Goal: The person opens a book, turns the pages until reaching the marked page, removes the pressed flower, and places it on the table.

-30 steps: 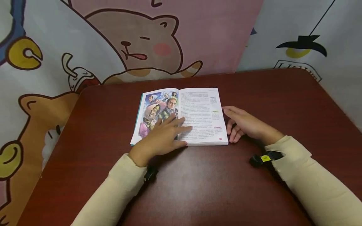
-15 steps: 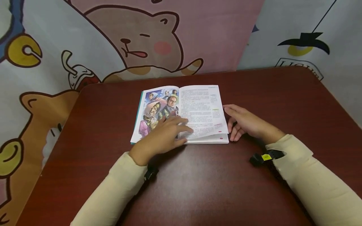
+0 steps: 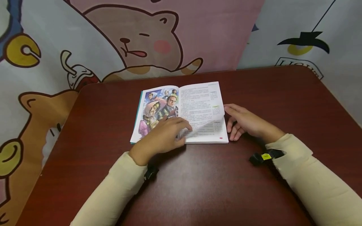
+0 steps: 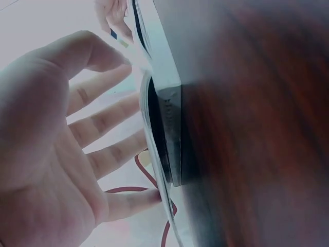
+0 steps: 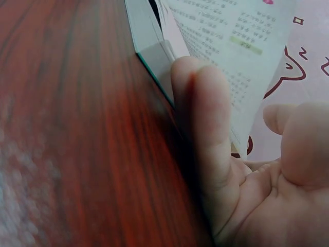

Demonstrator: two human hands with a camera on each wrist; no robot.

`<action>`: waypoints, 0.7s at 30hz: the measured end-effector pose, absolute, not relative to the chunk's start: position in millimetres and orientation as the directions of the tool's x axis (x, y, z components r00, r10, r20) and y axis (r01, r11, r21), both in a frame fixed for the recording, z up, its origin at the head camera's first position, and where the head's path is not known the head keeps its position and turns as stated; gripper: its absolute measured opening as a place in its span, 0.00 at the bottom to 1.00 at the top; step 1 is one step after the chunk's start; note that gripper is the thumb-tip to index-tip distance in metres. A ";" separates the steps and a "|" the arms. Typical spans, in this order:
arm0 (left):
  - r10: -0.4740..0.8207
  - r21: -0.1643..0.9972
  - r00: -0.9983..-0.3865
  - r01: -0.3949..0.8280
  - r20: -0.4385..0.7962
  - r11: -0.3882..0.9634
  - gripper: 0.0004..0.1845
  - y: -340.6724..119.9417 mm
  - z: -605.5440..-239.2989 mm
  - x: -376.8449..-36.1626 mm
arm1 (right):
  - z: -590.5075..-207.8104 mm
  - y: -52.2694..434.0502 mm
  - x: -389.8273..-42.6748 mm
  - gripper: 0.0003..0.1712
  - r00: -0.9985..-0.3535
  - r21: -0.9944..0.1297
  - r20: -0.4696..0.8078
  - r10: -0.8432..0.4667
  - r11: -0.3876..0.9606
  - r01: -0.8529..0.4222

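Sleeves, cream-coloured, lay nearest, reaching in from either side toward the book. Closer than the book stretched bare reddish-brown table; a black device with a yellow label (its lettering too small to read) sat at the right cuff. The left hand lay over the near end of the book's spine, fingers slightly bent and spread, gripping nothing; its little finger touched the paper in the left wrist view. The right hand stood at the book's right edge, loosely bent, thumb and fingers apart; whether it touched the raised page I could not tell. The book lay open on the table, its spine running away from the person, top edge toward the backdrop, its long axis left to right. The raised page's near outer corner was off the sheet beneath. Beyond the book, the backdrop showed a cartoon bear.
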State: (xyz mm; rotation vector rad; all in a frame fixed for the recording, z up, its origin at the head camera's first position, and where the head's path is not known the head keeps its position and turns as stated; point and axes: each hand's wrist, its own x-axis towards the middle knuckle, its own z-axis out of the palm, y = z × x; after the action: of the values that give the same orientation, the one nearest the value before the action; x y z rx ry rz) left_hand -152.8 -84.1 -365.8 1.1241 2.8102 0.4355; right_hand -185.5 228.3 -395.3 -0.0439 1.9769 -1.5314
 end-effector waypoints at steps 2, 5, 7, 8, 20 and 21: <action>0.678 0.290 -0.734 0.659 0.045 0.694 0.13 -84.7 -365.6 -152.7 | -395.5 227.7 -186.1 0.33 -0.799 -0.882 -0.455 -0.394 0.323 0.343; 0.667 0.295 -0.740 0.657 0.080 0.694 0.12 -84.3 -365.1 -153.3 | -394.8 227.4 -186.1 0.32 -0.798 -0.884 -0.453 -0.397 0.317 0.344; 0.663 0.299 -0.742 0.658 0.101 0.691 0.10 -83.4 -364.8 -153.5 | -394.3 227.5 -185.9 0.32 -0.801 -0.887 -0.448 -0.398 0.312 0.341; 0.663 0.301 -0.740 0.661 0.112 0.688 0.10 -82.7 -364.7 -153.5 | -394.1 227.7 -185.7 0.33 -0.802 -0.888 -0.445 -0.398 0.310 0.339; 0.633 0.378 -0.754 0.644 0.172 0.665 0.08 -79.0 -365.2 -153.0 | -394.2 228.0 -186.2 0.35 -0.796 -0.880 -0.458 -0.396 0.325 0.345; 0.626 0.397 -0.759 0.639 0.182 0.659 0.08 -78.8 -365.0 -153.3 | -394.5 228.0 -186.5 0.35 -0.796 -0.880 -0.458 -0.396 0.327 0.344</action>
State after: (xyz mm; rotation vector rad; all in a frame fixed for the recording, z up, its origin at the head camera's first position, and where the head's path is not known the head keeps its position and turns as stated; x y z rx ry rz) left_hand -153.3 -78.8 -365.0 1.1008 2.8879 0.7099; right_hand -186.5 228.0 -394.5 -0.0451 1.9710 -1.5249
